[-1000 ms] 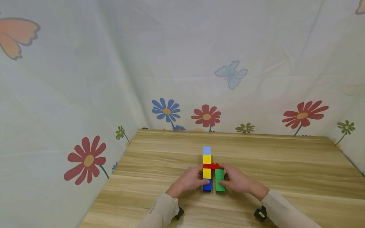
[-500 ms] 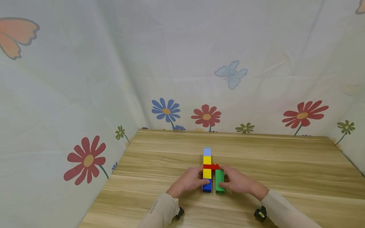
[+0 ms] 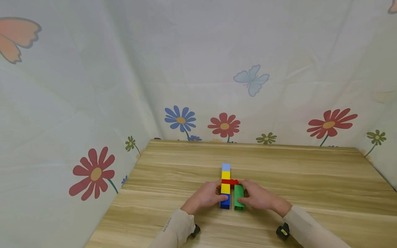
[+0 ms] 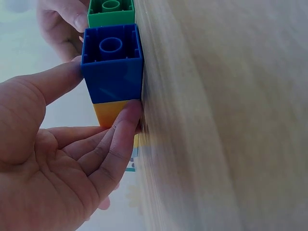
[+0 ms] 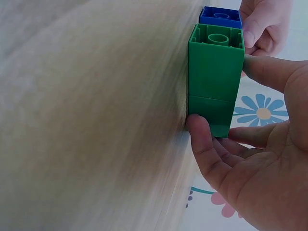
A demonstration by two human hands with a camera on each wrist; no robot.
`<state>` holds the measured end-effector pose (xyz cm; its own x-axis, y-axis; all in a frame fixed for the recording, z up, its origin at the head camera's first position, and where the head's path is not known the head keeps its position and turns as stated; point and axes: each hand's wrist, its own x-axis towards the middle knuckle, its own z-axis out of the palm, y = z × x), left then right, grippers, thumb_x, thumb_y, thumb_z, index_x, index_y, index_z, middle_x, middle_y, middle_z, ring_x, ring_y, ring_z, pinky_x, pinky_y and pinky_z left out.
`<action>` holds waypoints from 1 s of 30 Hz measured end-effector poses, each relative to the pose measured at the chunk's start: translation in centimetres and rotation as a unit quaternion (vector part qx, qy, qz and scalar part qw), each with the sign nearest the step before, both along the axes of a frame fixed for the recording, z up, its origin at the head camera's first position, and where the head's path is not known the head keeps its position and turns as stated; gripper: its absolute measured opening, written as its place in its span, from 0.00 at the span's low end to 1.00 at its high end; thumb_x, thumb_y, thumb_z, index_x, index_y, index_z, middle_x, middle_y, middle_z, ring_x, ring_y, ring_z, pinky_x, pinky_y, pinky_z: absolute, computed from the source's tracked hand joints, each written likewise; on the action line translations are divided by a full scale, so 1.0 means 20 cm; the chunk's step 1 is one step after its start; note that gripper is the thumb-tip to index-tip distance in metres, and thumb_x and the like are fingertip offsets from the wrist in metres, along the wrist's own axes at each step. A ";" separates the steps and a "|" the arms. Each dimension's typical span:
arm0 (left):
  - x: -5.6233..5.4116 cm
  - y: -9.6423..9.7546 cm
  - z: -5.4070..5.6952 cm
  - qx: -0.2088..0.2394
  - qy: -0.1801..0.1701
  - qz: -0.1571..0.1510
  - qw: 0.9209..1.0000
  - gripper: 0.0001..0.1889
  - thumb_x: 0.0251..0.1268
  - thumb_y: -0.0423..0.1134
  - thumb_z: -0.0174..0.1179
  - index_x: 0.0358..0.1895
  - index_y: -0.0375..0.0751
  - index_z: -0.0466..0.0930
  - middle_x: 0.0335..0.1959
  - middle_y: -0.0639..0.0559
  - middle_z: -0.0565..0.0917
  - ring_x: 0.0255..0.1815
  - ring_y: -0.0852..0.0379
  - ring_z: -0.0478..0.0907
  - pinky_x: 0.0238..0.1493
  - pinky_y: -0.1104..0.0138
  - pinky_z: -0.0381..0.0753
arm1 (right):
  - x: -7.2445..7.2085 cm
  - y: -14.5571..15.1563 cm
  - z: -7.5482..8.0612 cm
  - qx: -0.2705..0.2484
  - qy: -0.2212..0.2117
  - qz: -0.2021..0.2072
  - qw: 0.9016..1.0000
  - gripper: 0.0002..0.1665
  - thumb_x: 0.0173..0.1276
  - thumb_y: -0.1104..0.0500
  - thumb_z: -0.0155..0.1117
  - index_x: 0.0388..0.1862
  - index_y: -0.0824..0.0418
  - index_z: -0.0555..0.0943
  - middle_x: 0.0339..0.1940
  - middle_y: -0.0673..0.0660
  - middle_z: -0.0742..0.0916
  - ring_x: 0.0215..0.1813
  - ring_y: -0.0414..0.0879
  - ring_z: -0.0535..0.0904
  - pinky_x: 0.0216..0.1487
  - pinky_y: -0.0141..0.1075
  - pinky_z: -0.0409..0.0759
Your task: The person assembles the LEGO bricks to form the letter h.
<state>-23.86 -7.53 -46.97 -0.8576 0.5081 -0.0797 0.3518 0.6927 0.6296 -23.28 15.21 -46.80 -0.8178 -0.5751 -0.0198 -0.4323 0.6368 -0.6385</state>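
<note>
A structure of toy building bricks lies with its hollow undersides toward me. Its left column runs from a blue brick (image 3: 225, 202) through a yellow brick (image 3: 225, 188), a red brick (image 3: 230, 182) and another yellow brick (image 3: 225, 175) to a light blue brick (image 3: 226, 167). The red one reaches right to the green bricks (image 3: 239, 197). My left hand (image 3: 205, 196) grips the column, thumb on the blue brick, fingers along the side in the left wrist view. My right hand (image 3: 258, 194) holds the green bricks between thumb and fingers (image 5: 204, 139).
A wood-grain table (image 3: 173, 165) lies under the bricks. A pale cloth (image 3: 198, 51) with printed flowers and butterflies hangs behind and at the sides. A dark wrist device (image 3: 283, 231) sits by the right sleeve, another (image 3: 195, 230) by the left.
The light blue far end has come slightly lower in the head view, and the hollow near ends show more, so the structure has tilted a little. Both hands keep their grip almost in place.
</note>
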 end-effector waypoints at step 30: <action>0.03 -0.01 0.01 0.009 -0.012 0.007 1.000 0.20 0.62 0.44 0.64 0.56 0.44 0.76 0.45 0.54 0.82 0.38 0.62 0.76 0.48 0.64 0.76 | 0.02 0.01 -0.01 0.006 0.011 0.004 1.000 0.37 0.64 0.52 0.66 0.65 0.71 0.66 0.52 0.58 0.76 0.45 0.45 0.72 0.49 0.45 0.75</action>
